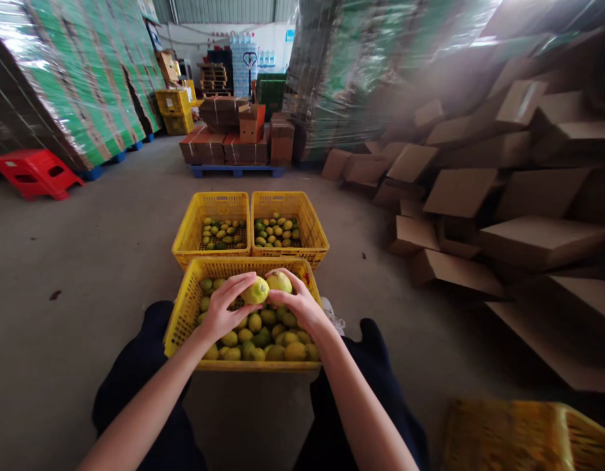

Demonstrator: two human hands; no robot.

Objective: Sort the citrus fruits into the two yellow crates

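Note:
My left hand point(222, 310) grips a yellow-green lemon point(256, 292) between thumb and fingers. Close beside it, my right hand point(303, 303) has its fingers around a paler lemon point(279, 282). Both fruits are held up over the near yellow crate point(253, 366), which contains many loose green and yellow lemons point(268, 317). My hands and wrists hide some of the fruit in this crate.
Beyond the near crate stand a left yellow crate point(183, 235) and a right yellow crate point(318, 230), both with lemons inside. Empty-looking cardboard boxes point(462, 191) pile up on the right. A red stool point(37, 171) and a loaded blue pallet point(237, 171) stand farther off.

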